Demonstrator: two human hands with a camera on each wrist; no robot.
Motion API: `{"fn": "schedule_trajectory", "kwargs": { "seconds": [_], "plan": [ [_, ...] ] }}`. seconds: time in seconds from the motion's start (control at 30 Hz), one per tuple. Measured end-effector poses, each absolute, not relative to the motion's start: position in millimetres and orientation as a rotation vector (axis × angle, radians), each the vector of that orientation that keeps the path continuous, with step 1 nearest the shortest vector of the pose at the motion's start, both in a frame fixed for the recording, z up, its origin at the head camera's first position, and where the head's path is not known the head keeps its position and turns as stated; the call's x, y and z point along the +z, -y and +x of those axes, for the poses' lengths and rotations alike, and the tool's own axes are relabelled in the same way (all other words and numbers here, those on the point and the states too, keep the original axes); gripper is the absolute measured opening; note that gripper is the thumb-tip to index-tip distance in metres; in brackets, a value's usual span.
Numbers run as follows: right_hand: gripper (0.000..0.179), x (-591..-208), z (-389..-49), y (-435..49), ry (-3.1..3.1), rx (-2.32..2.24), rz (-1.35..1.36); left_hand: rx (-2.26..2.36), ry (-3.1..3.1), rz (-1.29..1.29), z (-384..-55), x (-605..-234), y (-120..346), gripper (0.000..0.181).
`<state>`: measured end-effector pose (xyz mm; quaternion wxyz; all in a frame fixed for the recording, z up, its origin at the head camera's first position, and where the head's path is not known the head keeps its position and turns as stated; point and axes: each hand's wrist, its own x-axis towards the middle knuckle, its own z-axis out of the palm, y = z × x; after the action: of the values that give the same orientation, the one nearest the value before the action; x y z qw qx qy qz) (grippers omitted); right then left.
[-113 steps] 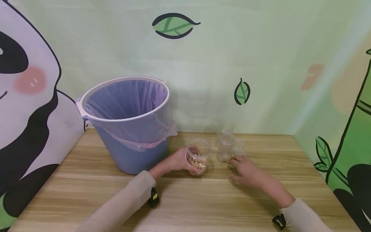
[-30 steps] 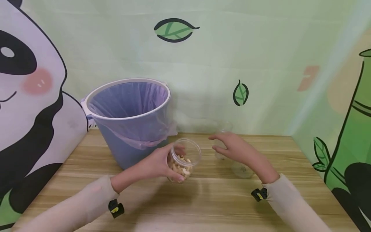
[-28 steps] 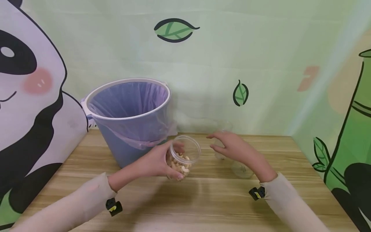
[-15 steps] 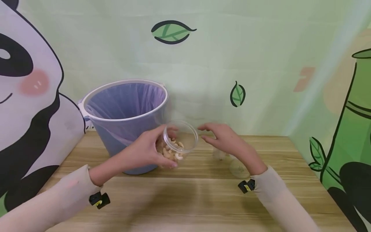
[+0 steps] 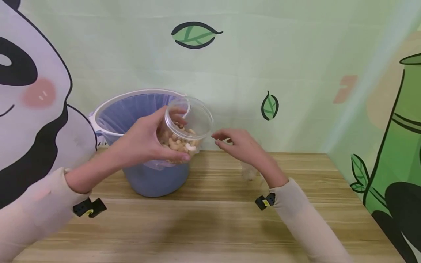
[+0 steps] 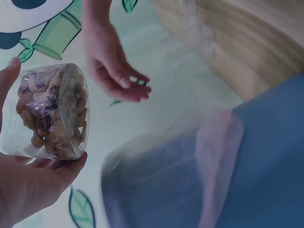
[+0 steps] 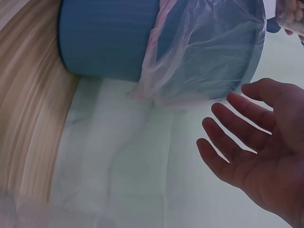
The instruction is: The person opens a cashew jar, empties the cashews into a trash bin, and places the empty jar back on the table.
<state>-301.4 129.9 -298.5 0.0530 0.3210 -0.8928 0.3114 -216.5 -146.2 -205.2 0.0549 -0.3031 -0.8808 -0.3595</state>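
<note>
My left hand (image 5: 144, 140) grips an open clear plastic jar (image 5: 198, 118) round its side, thumb in front and fingers behind. Nuts (image 5: 177, 144), cashews among them, fill its lower part. The jar is raised well above the table and tilted, its mouth facing up and to the right. In the head view it overlaps the right rim of a blue bin (image 5: 158, 184). My right hand (image 5: 241, 146) hovers just right of the jar with nothing in it. Its fingers are spread and slightly bent in the right wrist view.
A thin pinkish bag (image 7: 204, 61) lines the bin and folds over its rim. Clear containers (image 5: 250, 171) stand on the wooden table (image 5: 230, 226) behind my right wrist, partly hidden. A printed green cloth (image 5: 230, 84) hangs behind the table.
My left hand has lifted the jar off the table and carried it up and left to the bin's rim. My right hand has left the clear containers and moved left and upward too.
</note>
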Motion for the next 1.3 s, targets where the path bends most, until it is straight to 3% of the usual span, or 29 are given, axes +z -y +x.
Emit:
{"fn": "schedule_trajectory", "kwargs": {
  "seconds": [0.27,0.6,0.93,1.3],
  "plan": [
    [0.027,-291,-314,-109,2.687,1.134,0.894,-1.036,2.667,-0.807,-221,-168,157,0.090],
    [0.030,-282,-334,-85,2.652,1.543,0.813,-0.915,2.700,-0.661,-245,-138,164,0.096],
    [0.032,-273,-347,-66,2.492,2.077,0.648,-0.853,2.706,-0.569,-266,-125,176,0.091],
    [0.043,-265,-355,-54,2.496,2.149,0.507,-0.835,2.719,-0.556,-279,-120,179,0.090]
  ]
}}
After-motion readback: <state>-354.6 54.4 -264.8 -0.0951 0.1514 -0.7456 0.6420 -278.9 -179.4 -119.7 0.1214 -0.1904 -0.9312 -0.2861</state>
